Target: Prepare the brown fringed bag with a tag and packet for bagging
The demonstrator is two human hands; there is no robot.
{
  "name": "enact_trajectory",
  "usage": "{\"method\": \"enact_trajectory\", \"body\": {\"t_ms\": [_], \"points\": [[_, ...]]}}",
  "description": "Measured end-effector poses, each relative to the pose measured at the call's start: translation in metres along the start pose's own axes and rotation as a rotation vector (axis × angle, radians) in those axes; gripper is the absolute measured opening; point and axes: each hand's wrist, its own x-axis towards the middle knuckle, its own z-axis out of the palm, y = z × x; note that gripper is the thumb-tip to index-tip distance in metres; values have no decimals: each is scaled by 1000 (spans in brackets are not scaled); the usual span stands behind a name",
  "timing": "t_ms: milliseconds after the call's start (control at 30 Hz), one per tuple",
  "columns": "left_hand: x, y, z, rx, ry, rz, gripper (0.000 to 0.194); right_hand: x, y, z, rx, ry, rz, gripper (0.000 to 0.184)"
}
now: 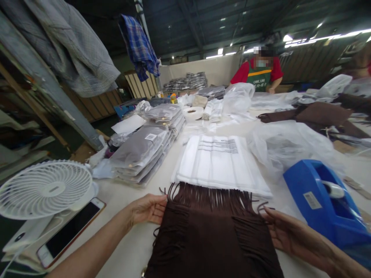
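Note:
A dark brown fringed scarf (pixel 214 239), folded, lies in front of me at the near edge of the view. My left hand (pixel 149 209) grips its left edge near the fringe, with thumb on top and fingers curled at the side. On the opposite edge, my right hand (pixel 285 231) is closed in the same way, its fingertips partly hidden by the cloth. The scarf's fringe meets the near edge of a stack of white plastic bags (pixel 217 162) printed with dark lines of text.
Left are bagged grey garments (pixel 142 148), a white fan (pixel 49 189) and a phone (pixel 72 231). A blue tape dispenser (pixel 321 204) and crumpled clear plastic (pixel 290 143) stand right, brown scarves (pixel 315 116) behind. Across the table is a person in a green apron (pixel 259 82).

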Motion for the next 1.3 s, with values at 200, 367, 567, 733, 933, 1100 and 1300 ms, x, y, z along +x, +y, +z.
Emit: {"method": "enact_trajectory", "body": {"t_ms": [200,367,567,733,933,1100,1300], "points": [[35,14,16,-31,-224,-34,54,31,-9,18,85,-19,79,17],[58,27,35,-19,-476,-121,54,48,-12,19,99,-144,223,23],[79,35,49,-47,-596,-217,52,64,-17,19,72,-292,290,26],[88,36,67,-70,-651,-160,56,71,-20,22,-18,-252,210,34],[56,67,82,336,-743,-116,50,43,-35,41,-645,-376,122,49],[2,48,99,1134,-662,632,50,25,-2,42,-1249,-422,-378,55],[-24,-19,99,1702,-480,1091,66,24,42,30,-1650,-572,-840,59]]}}
